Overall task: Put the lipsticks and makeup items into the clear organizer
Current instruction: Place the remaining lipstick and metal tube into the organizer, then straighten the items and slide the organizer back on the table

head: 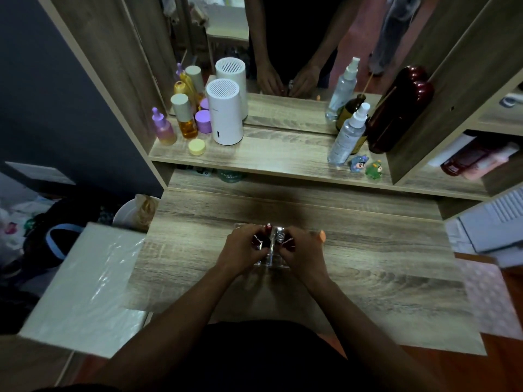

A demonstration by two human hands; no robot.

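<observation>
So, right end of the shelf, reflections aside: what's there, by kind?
Clear spray bottle: 1
Brown reed bottle: 1
Dark red container: 1
Small figurines: 2
Total: 5

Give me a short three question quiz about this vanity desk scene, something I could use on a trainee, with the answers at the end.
1. True or false: both hands are at the clear organizer on the desk.
2. Multiple choice: the white cylindrical device stands on the A) floor, B) upper shelf, left side, C) lower desk beside the organizer.
3. Short answer: what colour is the small item just right of the right hand?

Key
1. True. The left hand and right hand close in over it from both sides, each on a dark red lipstick.
2. B, next to the purple dropper bottle.
3. Orange: an orange-tipped item pokes out there.
</observation>
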